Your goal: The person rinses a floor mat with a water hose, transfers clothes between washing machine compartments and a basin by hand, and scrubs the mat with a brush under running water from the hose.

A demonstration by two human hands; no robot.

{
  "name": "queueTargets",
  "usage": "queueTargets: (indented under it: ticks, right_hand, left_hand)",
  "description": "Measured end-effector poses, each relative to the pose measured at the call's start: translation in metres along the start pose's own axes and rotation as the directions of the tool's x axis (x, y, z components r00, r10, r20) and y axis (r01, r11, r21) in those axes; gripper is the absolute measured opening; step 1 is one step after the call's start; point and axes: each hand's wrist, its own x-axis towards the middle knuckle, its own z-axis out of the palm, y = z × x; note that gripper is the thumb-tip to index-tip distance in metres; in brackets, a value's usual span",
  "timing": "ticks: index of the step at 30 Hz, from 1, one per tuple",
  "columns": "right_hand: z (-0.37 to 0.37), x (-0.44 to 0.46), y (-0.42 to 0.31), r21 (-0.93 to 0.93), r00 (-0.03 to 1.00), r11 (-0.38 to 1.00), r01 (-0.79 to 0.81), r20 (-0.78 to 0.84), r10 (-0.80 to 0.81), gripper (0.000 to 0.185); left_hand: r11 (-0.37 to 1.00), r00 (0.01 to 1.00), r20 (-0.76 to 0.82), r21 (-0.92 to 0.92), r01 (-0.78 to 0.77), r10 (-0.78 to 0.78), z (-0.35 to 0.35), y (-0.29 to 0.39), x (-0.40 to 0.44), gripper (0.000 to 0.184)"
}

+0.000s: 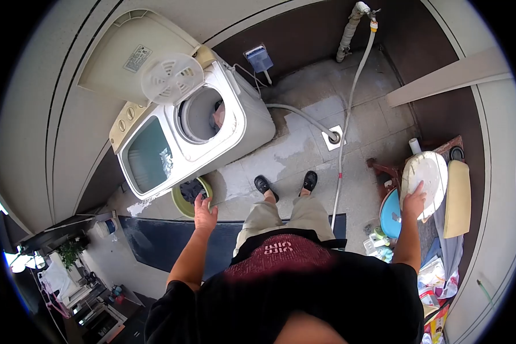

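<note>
My left hand, fingers spread and holding nothing, hovers by a green basin with dark clothes in it. At the right, my right hand grips the edge of a white round basin, its fingers lying over the pale surface. A twin-tub washing machine stands ahead to the left with its lid up. Its round perforated inner cover is raised too. Some pinkish cloth lies in the spin tub. The other tub holds water.
A grey hose runs from the wall tap across the floor. The machine's drain hose enters a floor drain. A blue basin, bottles and a beige board crowd the right side. Behind lies a dark mat.
</note>
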Motion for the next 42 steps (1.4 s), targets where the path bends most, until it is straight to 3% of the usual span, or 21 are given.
queueTargets:
  ticks: [4,5,6,8,10,12,14,18,20,22,24,26,28,29,31,32,34,36,38,39,42]
  right_hand:
    - [-0.057,0.036,0.041,0.033,0.987,0.99,-0.136,-0.083,0.139,0.064]
    - [-0.048,0.064,0.066,0.047,0.98,0.996,-0.081,-0.178,0.088,0.058]
    - [-0.116,0.057,0.034,0.07,0.992,0.99,-0.12,-0.038,0.122,0.057]
    - [-0.174,0.056,0.006,0.283,0.966,0.943,0.173,-0.234,-0.107,0.057]
    - [-0.222,0.053,-0.043,0.536,0.854,0.678,0.502,-0.433,-0.29,0.053]
    - [-0.286,0.009,-0.123,0.724,0.834,0.419,0.549,-0.443,-0.328,0.048]
    - [-0.347,-0.052,-0.211,0.633,0.653,0.231,0.738,-0.587,-0.477,0.047]
    - [-0.396,-0.136,-0.358,0.514,0.316,-0.037,0.857,-0.581,-0.75,0.051]
    - [-0.409,-0.17,-0.439,0.302,0.011,-0.215,0.929,-0.604,-0.797,0.057]
    - [-0.391,-0.195,-0.51,0.218,-0.045,-0.17,0.961,-0.483,-0.874,0.062]
    - [-0.347,-0.201,-0.578,0.093,-0.066,-0.096,0.991,-0.283,-0.957,0.058]
    - [-0.333,-0.228,-0.637,-0.079,0.128,0.126,0.989,0.021,-0.992,0.052]
    - [-0.29,-0.232,-0.69,-0.201,0.215,0.182,0.963,0.155,-0.964,0.047]
    - [-0.262,-0.233,-0.71,-0.202,0.208,0.172,0.964,0.176,-0.962,0.047]
    - [-0.209,-0.231,-0.741,-0.18,0.428,0.404,0.897,0.123,-0.895,0.048]
    - [-0.187,-0.229,-0.747,-0.188,0.418,0.39,0.901,0.14,-0.897,0.048]
    - [-0.156,-0.23,-0.753,0.022,0.343,0.371,0.928,0.333,-0.878,0.057]
    - [-0.149,-0.237,-0.757,0.035,0.301,0.357,0.933,0.464,-0.833,0.059]
    - [-0.146,-0.226,-0.773,0.007,0.191,0.263,0.965,0.669,-0.718,0.05]
    - [-0.127,-0.217,-0.778,-0.005,0.233,0.302,0.953,0.647,-0.726,0.046]
    - [-0.08,-0.191,-0.786,0.017,0.18,0.248,0.969,0.641,-0.746,0.047]
  left_hand:
    - [0.999,0.991,-0.125,-0.006,0.037,-0.037,-0.005,-0.017,0.012,0.04]
    - [0.998,0.979,-0.195,-0.032,0.052,-0.057,-0.009,-0.021,0.017,0.04]
    - [0.996,0.962,-0.261,-0.059,0.068,-0.081,-0.012,-0.026,0.022,0.041]
    - [0.995,0.905,-0.413,-0.044,0.092,-0.102,-0.018,-0.041,0.037,0.042]
    - [0.993,0.846,-0.521,-0.035,0.113,-0.115,-0.03,-0.054,0.055,0.042]
    - [0.983,0.802,-0.576,-0.013,0.185,-0.158,-0.036,-0.079,0.08,0.042]
    - [0.974,0.777,-0.592,-0.068,0.216,-0.214,-0.049,-0.092,0.105,0.041]
    - [0.975,0.712,-0.667,-0.134,0.176,-0.22,-0.068,-0.129,0.15,0.036]
    - [0.988,0.769,-0.623,-0.127,0.085,-0.146,-0.068,-0.154,0.169,0.035]
    - [0.992,0.777,-0.618,-0.106,0.066,-0.117,-0.071,-0.167,0.177,0.031]
    - [0.849,0.837,-0.357,-0.483,0.216,-0.415,-0.073,-0.168,0.186,0.032]
    - [0.785,0.797,-0.285,-0.519,0.339,-0.532,-0.081,-0.16,0.19,0.038]
    - [0.727,0.751,-0.245,-0.548,0.415,-0.613,-0.091,-0.152,0.192,0.042]
    - [0.729,0.75,-0.251,-0.546,0.412,-0.612,-0.092,-0.149,0.192,0.042]
    - [0.73,0.749,-0.228,-0.514,0.451,-0.622,-0.093,-0.148,0.196,0.041]
    - [0.738,0.751,-0.217,-0.479,0.476,-0.624,-0.093,-0.147,0.196,0.039]
    - [0.732,0.746,-0.22,-0.492,0.472,-0.629,-0.097,-0.145,0.197,0.038]
    - [0.725,0.747,-0.205,-0.495,0.479,-0.633,-0.095,-0.145,0.193,0.036]
    - [0.708,0.73,-0.216,-0.523,0.474,-0.648,-0.094,-0.145,0.197,0.034]
    - [0.709,0.728,-0.223,-0.527,0.469,-0.648,-0.094,-0.145,0.196,0.032]
    - [0.729,0.733,-0.25,-0.512,0.454,-0.632,-0.091,-0.147,0.198,0.03]
